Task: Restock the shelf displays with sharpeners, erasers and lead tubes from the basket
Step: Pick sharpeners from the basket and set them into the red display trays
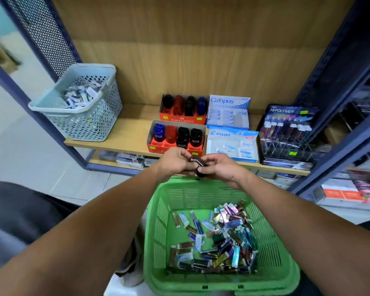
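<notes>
Left hand (pixel 175 160): raised over far rim of green basket, fingers curled round a small dark sharpener (pixel 195 166), thumb on top.
Right hand (pixel 219 167): meeting the left, fingers pinching the same sharpener from the other side.
Sharpener: held between both hands, above basket rim, just in front of the shelf edge; details blurred.
Green basket (pixel 158 227): nearest the camera, below the forearms; floor covered with loose erasers and lead tubes (pixel 218 238) in a heap.
Front sharpener box (pixel 176 135): on shelf, red, holding blue, red and black sharpeners; front row pockets partly vacant.
Rear sharpener box (pixel 184 108): directly behind, four sharpeners upright.
Eraser boxes (pixel 232 144): two, right of the sharpener boxes, one behind the other.
Lead tube rack (pixel 288 133): far right of shelf, tubes standing in upper rows.
Grey basket (pixel 81 103): left end of shelf, tilted, holding small packets.
</notes>
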The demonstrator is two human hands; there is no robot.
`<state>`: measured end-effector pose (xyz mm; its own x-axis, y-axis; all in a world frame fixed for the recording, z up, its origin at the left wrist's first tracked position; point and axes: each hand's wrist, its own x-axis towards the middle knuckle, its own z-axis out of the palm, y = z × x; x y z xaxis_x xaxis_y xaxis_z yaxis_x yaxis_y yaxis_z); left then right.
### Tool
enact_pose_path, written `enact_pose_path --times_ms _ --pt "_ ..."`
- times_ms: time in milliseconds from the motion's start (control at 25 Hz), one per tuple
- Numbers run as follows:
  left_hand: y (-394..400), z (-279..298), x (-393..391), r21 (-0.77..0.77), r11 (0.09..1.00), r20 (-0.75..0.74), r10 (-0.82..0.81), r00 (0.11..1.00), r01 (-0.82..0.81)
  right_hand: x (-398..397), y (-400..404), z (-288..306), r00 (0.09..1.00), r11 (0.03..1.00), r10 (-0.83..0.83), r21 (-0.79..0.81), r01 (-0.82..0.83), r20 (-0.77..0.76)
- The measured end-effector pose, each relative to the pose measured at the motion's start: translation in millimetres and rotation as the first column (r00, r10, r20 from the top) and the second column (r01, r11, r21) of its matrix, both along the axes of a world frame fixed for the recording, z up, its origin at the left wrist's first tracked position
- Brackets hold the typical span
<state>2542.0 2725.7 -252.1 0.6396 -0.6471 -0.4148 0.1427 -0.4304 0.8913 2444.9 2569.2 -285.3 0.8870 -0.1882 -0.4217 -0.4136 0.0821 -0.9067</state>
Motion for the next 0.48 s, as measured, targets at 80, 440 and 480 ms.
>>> enact_pose_path --times_ms 80,440,480 --pt "-4.0 6.7 8.6 -0.062 0.992 -0.002 0.107 0.994 -0.107 14.3 2.4 7.5 0.985 0.988 -0.152 -0.014 0.154 0.087" --pt "-26.5 -22.9 42.5 0.216 0.971 0.506 -0.024 0.862 -0.100 63.7 -9.4 7.5 0.916 0.858 -0.333 -0.331 0.392 0.223" --pt "-27.9 -26.8 43.8 0.212 0.973 0.522 -0.031 0.852 -0.094 67.8 -11.2 6.7 0.916 0.854 -0.339 -0.337 0.395 0.215"
